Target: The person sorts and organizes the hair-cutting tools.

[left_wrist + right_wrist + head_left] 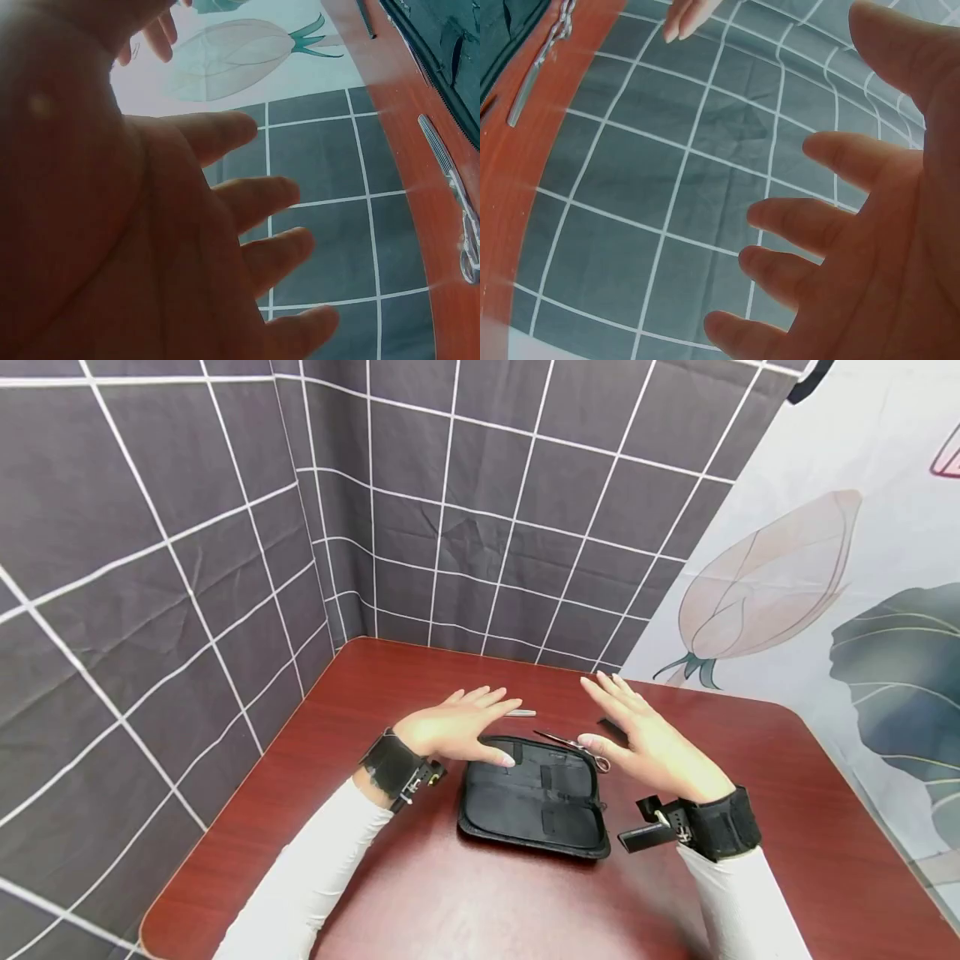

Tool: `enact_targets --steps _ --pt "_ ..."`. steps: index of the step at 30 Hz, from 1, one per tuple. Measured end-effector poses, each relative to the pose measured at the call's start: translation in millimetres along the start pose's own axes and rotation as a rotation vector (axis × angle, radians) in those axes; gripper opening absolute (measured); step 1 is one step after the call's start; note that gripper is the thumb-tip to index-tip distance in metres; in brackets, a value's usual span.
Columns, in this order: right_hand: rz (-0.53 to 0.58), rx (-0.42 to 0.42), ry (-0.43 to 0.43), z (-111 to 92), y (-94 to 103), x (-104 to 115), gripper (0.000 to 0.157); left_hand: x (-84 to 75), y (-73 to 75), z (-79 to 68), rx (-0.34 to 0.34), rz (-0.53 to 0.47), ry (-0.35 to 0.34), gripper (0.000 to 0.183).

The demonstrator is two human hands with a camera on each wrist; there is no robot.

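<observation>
My left hand (pixel 459 729) hovers over the left back corner of an unfolded black zip case (pixel 517 806), fingers straight and holding nothing. To the case's right, my right hand (pixel 645 743) is raised with straight fingers, also holding nothing. Scissors (pixel 602 764) lie at the back right of the case, partly behind the right thumb. Past the left fingertips shows a silver blade (pixel 521 713); the left wrist view shows thinning scissors (pixel 442 161) with a toothed blade on the table. Both palms (pixel 150 247) (pixel 877 277) appear bare in the wrist views.
A dark narrow object (pixel 613 731) lies behind the right hand, partly hidden. The red-brown table (pixel 405 910) meets a grey checked curtain (pixel 480 543) at the back and left. A white flower-printed cloth (pixel 795 460) hangs at the right.
</observation>
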State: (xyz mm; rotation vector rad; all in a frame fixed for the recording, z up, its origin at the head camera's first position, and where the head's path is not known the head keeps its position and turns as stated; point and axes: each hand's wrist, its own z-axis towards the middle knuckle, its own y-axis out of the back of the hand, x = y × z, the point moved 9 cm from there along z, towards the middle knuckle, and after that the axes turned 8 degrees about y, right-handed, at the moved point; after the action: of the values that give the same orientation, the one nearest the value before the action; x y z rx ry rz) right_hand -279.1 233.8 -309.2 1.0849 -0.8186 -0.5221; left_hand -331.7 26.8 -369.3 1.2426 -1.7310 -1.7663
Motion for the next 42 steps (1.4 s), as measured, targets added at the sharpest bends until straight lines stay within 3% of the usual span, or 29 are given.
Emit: enact_targets --steps 10,23,29,42 --pt "0.011 -0.006 -0.012 0 1.4 0 0.079 -4.0 -6.7 4.5 0.031 0.004 -0.081 0.099" --pt "0.021 -0.005 -0.016 -1 3.1 -6 0.078 10.3 -34.1 9.5 0.121 0.031 0.026 0.105" --pt "0.011 -0.007 -0.006 1 2.3 -9 0.078 11.8 -53.6 8.3 0.166 0.025 0.033 0.106" --pt "0.015 0.007 -0.02 -1 -3.7 -17 0.077 23.9 -72.2 -1.5 0.208 0.054 0.052 0.108"
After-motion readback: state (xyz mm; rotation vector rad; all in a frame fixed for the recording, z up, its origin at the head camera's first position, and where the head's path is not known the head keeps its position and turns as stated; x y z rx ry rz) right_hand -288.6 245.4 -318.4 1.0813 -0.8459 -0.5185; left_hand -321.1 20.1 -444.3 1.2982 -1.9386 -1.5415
